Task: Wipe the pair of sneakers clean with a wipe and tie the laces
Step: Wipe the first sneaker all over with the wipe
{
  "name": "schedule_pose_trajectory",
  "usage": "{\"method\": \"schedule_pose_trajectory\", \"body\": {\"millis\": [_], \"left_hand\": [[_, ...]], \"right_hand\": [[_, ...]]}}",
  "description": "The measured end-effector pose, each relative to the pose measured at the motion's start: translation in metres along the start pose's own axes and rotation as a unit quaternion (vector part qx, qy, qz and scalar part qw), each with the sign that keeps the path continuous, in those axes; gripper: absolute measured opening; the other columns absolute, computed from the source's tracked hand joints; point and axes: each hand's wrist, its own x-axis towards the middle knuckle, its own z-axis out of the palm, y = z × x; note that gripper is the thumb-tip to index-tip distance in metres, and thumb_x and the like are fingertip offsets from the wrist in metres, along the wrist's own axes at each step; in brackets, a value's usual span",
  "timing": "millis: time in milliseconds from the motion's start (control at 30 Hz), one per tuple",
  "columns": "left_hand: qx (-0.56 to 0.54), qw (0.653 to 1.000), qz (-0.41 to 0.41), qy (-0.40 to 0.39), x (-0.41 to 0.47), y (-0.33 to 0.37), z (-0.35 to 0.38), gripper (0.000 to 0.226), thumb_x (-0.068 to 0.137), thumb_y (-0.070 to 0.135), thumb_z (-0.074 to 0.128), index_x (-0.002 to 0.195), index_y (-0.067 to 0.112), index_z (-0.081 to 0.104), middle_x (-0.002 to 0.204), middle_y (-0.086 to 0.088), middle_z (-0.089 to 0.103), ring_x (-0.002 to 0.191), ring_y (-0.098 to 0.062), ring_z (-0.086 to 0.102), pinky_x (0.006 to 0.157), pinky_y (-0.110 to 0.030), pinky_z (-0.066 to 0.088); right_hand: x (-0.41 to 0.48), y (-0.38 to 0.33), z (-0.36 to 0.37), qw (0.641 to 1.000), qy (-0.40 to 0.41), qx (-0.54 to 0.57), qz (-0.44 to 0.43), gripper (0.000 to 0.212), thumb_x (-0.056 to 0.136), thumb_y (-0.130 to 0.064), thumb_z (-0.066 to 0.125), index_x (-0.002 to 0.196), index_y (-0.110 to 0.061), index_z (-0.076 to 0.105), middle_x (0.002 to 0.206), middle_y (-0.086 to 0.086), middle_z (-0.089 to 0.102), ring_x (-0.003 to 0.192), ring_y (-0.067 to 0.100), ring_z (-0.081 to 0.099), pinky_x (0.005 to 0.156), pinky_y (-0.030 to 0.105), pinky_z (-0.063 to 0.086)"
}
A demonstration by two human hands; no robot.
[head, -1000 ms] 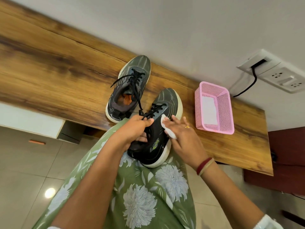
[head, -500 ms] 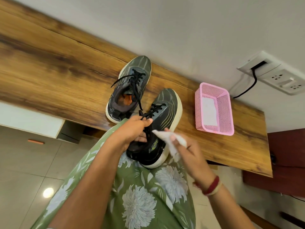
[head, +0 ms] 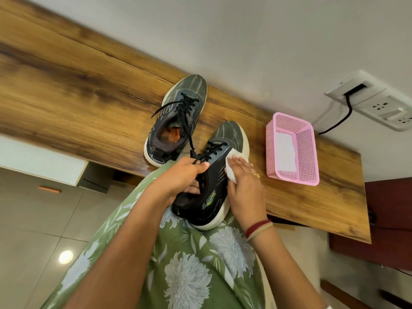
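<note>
The left hand [head: 182, 175] grips the near sneaker [head: 214, 195] by its collar, the heel overhanging the near edge of the table [head: 66, 90]. The right hand [head: 245, 190], fingers flat and together, presses the wipe [head: 230, 168] against that shoe's outer side. The other sneaker [head: 178, 117] stands just behind, its toe toward the far edge.

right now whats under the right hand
A white wipe shows at the edge of the right hand, pressed flat against the side of the held sneaker. The hand covers the rest of the wipe and that patch of the shoe.
</note>
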Motion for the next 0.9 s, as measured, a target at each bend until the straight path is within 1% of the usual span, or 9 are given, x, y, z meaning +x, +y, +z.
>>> {"method": "schedule_pose_trajectory", "body": {"millis": [67,167,333,400,467,533,700,767,900], "left_hand": [[-0.002,1.0,-0.001,0.002,0.0,0.0,0.0,0.02,0.099,0.022,0.049,0.08,0.017,0.051,0.059,0.005,0.053,0.046,-0.006,0.05,0.048,-0.019,0.046],[-0.011,1.0,0.004,-0.007,-0.002,0.001,0.001,0.023,0.101,0.018,0.045,0.078,0.015,0.047,0.041,0.012,0.051,0.036,-0.002,0.05,0.042,-0.016,0.045],[-0.002,1.0,0.008,0.0,-0.001,0.0,0.002,0.021,0.1,0.022,0.047,0.08,0.017,0.051,0.055,0.005,0.056,0.046,-0.006,0.053,0.049,-0.019,0.047],[-0.004,1.0,0.004,-0.002,0.0,0.0,0.001,0.021,0.1,0.021,0.046,0.081,0.016,0.051,0.048,0.009,0.056,0.04,-0.003,0.052,0.046,-0.017,0.048],[0.003,1.0,-0.002,0.0,0.002,-0.001,-0.001,0.019,0.1,0.021,0.047,0.082,0.016,0.051,0.059,0.003,0.055,0.043,-0.006,0.051,0.043,-0.017,0.046],[0.014,1.0,-0.005,0.006,0.006,-0.003,-0.003,0.018,0.1,0.023,0.048,0.084,0.016,0.052,0.072,-0.002,0.051,0.054,-0.011,0.047,0.043,-0.017,0.045],[0.016,1.0,-0.012,0.004,0.009,-0.006,0.0,0.018,0.099,0.024,0.048,0.084,0.016,0.052,0.075,-0.006,0.053,0.058,-0.013,0.048,0.046,-0.019,0.046],[0.011,1.0,-0.012,0.008,0.007,-0.005,0.001,0.017,0.099,0.024,0.049,0.084,0.016,0.052,0.072,-0.003,0.054,0.055,-0.011,0.05,0.049,-0.02,0.047],[0.01,1.0,-0.007,0.006,0.007,-0.003,-0.002,0.019,0.1,0.021,0.047,0.082,0.015,0.052,0.068,-0.002,0.052,0.052,-0.011,0.048,0.046,-0.018,0.047]], "right_hand": [[-0.014,-0.007,-0.001,0.999,-0.013,0.046,-0.008,0.043,0.09,-0.005,0.05,0.133,-0.013,0.051,0.137,0.005,0.05,0.131,0.015,0.04,0.113,0.023,0.016],[-0.028,-0.014,-0.008,0.992,-0.038,0.113,-0.049,0.037,0.089,-0.009,0.051,0.125,-0.016,0.06,0.126,0.0,0.06,0.121,0.007,0.048,0.109,0.013,0.018],[-0.005,-0.003,-0.011,0.997,-0.05,0.036,-0.051,0.042,0.093,-0.009,0.048,0.133,-0.016,0.051,0.139,0.001,0.049,0.135,0.012,0.036,0.111,0.015,0.0],[-0.006,-0.01,-0.006,0.996,-0.045,0.062,-0.041,0.042,0.093,-0.009,0.048,0.134,-0.014,0.05,0.14,0.003,0.049,0.135,0.013,0.035,0.114,0.019,0.007],[-0.016,-0.019,-0.006,0.989,-0.053,0.132,-0.047,0.038,0.093,-0.014,0.048,0.13,-0.016,0.055,0.134,0.0,0.054,0.129,0.008,0.042,0.115,0.024,0.021],[-0.024,-0.021,-0.011,0.982,-0.073,0.156,-0.077,0.038,0.093,-0.022,0.046,0.13,-0.019,0.056,0.133,-0.004,0.055,0.128,0.003,0.043,0.114,0.024,0.024],[0.016,0.007,-0.016,0.987,-0.098,-0.048,-0.118,0.044,0.097,-0.018,0.04,0.141,-0.02,0.038,0.149,-0.002,0.035,0.14,0.009,0.023,0.113,0.022,-0.002],[0.032,0.013,-0.018,0.988,-0.087,-0.061,-0.108,0.042,0.097,-0.019,0.042,0.139,-0.019,0.043,0.146,0.0,0.041,0.139,0.012,0.026,0.115,0.027,0.002],[0.022,0.003,-0.017,0.976,-0.128,0.08,-0.159,0.036,0.096,-0.029,0.042,0.127,-0.018,0.058,0.131,-0.002,0.057,0.127,0.006,0.043,0.115,0.031,0.021]]}}
